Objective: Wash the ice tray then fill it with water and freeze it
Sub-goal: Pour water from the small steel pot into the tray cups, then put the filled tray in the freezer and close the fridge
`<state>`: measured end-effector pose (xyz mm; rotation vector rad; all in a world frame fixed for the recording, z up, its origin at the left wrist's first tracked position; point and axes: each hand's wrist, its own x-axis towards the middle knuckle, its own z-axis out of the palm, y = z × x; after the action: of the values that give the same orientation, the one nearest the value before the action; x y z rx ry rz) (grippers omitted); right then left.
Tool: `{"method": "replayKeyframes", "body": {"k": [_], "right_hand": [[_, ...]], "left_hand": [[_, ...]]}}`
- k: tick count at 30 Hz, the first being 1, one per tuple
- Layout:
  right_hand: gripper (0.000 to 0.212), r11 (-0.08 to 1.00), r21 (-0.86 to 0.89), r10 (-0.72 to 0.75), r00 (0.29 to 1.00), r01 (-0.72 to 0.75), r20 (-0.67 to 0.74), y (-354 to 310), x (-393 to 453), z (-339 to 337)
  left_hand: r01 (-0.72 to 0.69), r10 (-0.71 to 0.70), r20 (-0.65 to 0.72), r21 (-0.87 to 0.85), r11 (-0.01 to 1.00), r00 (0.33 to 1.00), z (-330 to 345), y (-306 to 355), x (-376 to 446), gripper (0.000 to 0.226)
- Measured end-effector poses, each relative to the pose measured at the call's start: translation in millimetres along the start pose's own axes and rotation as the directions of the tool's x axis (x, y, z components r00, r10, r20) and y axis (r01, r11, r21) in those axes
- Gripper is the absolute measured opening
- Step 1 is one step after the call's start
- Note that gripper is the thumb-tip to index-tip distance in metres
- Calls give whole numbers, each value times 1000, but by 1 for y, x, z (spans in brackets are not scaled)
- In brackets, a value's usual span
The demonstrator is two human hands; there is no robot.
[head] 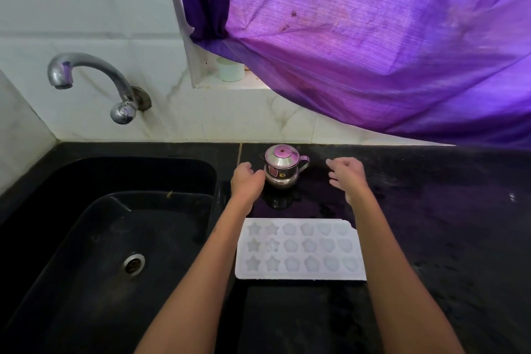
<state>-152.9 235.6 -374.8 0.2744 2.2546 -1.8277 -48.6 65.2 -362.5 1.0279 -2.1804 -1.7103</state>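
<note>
A: On the black counter (431, 224), just right of the sink (86, 238), a white ice tray (300, 250) is seen lying flat, its near edge close to the counter's front. Three rows of moulded cells are shown: stars at the left, flower shapes in the middle, hearts at the right.

B: And the hands?

A: Both are stretched past the tray toward the far side. The left hand (247, 179) is held against the left side of a small steel pot (283, 167) with a lid and a handle; whether the pot is actually grasped cannot be told, as the fingers are turned away. The right hand (347, 174) is kept released, fingers loosely spread, a little apart from the pot's handle on the right.

B: What else is shown?

A: A chrome tap (92, 77) is mounted on the tiled wall above the sink. A purple curtain (373, 52) is draped at the far right, and a small white cup (230, 69) is set on the ledge beneath it.
</note>
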Motion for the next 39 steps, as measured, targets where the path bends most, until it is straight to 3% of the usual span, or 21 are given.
{"method": "replayKeyframes", "body": {"k": [3,7,10,12,14,16,20,24,29,31,33,39], "right_hand": [[38,985,-175,-36,991,14,-127,20,-17,-25],[36,932,-355,-7,977,-71,-215,48,-40,-51],[35,897,-423,32,974,-127,-226,64,-55,-60],[34,887,-439,50,974,-145,-221,71,-65,-63],[32,891,-426,73,977,-154,-201,74,-75,-63],[31,896,-415,90,981,-156,-174,75,-82,-62],[35,902,-413,78,989,-123,-126,80,-88,-59],[26,907,-409,61,993,-97,-98,84,-91,-59],[21,908,-404,76,992,-109,-97,87,-91,-60],[35,901,-416,77,990,-121,-121,88,-91,-60],[44,887,-435,98,984,-154,-148,89,-93,-61],[35,897,-431,67,994,-98,-87,90,-103,-62]], "left_hand": [[-1,5,-58,68,998,998,-13,-22,-15,50],[23,-7,-190,85,996,982,-25,-47,-37,20],[49,-23,-258,98,994,966,-29,-56,-52,30],[81,-48,-265,115,990,963,-30,-62,-58,7],[98,-60,-273,126,987,960,-29,-65,-65,30],[104,-65,-268,132,986,961,-28,-68,-71,38],[139,-103,-239,138,981,965,-27,-71,-78,36],[195,-164,-193,154,969,967,-29,-78,-78,21],[186,-168,-142,117,976,975,-27,-85,-84,21],[176,-162,-151,86,981,975,-26,-85,-87,15],[168,-157,-161,62,984,974,-26,-86,-88,16],[184,-173,-173,47,982,970,-30,-91,-98,25]]}}
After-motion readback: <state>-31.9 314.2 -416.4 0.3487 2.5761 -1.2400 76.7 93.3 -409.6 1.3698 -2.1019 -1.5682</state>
